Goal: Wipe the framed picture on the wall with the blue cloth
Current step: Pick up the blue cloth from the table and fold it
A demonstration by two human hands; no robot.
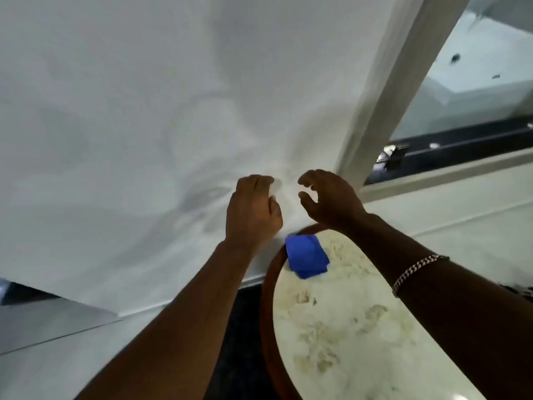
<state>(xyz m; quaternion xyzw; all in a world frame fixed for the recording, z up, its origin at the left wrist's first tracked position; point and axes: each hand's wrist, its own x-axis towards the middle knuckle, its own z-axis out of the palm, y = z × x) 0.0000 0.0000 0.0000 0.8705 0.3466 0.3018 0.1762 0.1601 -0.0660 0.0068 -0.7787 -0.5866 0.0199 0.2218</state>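
A folded blue cloth (307, 256) lies on the far edge of a round marble-topped table (346, 327), close to the white wall. My left hand (252, 210) hovers above and just left of the cloth, fingers curled, holding nothing. My right hand (328, 197) is raised above and to the right of the cloth, fingers apart and curved, empty. Both hands are in front of the wall and apart from the cloth. No framed picture shows in this view.
The white wall (144, 111) fills the upper left. A pale window frame (403, 90) with glass and a dark sill (461, 148) stands at the right. The table has a brown wooden rim (266, 313). Dark floor lies below the table's left side.
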